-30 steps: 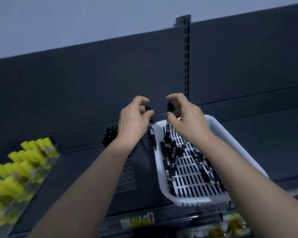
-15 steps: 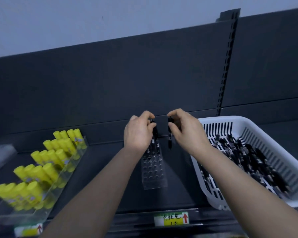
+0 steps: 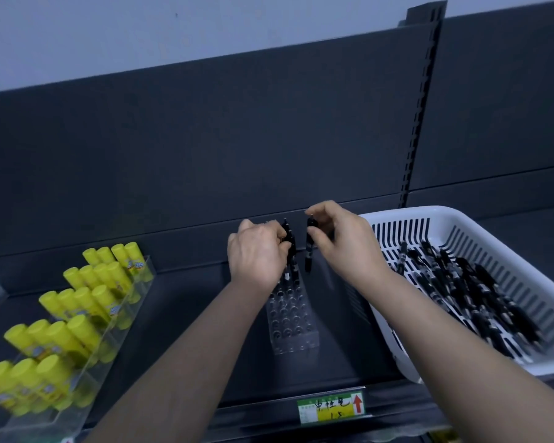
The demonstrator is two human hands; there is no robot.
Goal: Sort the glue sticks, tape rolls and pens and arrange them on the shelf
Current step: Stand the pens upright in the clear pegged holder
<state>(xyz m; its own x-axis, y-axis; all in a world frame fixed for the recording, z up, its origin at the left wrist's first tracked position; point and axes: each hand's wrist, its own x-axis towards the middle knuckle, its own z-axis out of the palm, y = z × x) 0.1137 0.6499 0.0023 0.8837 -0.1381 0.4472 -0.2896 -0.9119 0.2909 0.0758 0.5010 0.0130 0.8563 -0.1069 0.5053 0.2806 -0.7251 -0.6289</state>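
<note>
My left hand [image 3: 258, 254] pinches a black pen [image 3: 289, 243] upright over the far rows of a clear plastic pen holder [image 3: 293, 318] with a grid of holes, which stands on the dark shelf [image 3: 186, 318]. Just to its right, my right hand [image 3: 341, 243] pinches a second black pen [image 3: 310, 247] upright above the holder's far right corner. A few pens stand in the holder's back rows, partly hidden by my left hand. Several more black pens [image 3: 467, 292] lie in a white slotted basket [image 3: 525, 260] on the right.
A clear tray [image 3: 77, 391] with several yellow glue sticks [image 3: 77, 302] fills the left of the shelf. A green and yellow price label [image 3: 331, 407] with a red arrow sits on the shelf's front edge. The dark back panel rises behind everything.
The view has swung left, bringing the glue sticks and pen holder into view. Both hands carried their pens from above the basket leftward and down over the holder's far rows.
</note>
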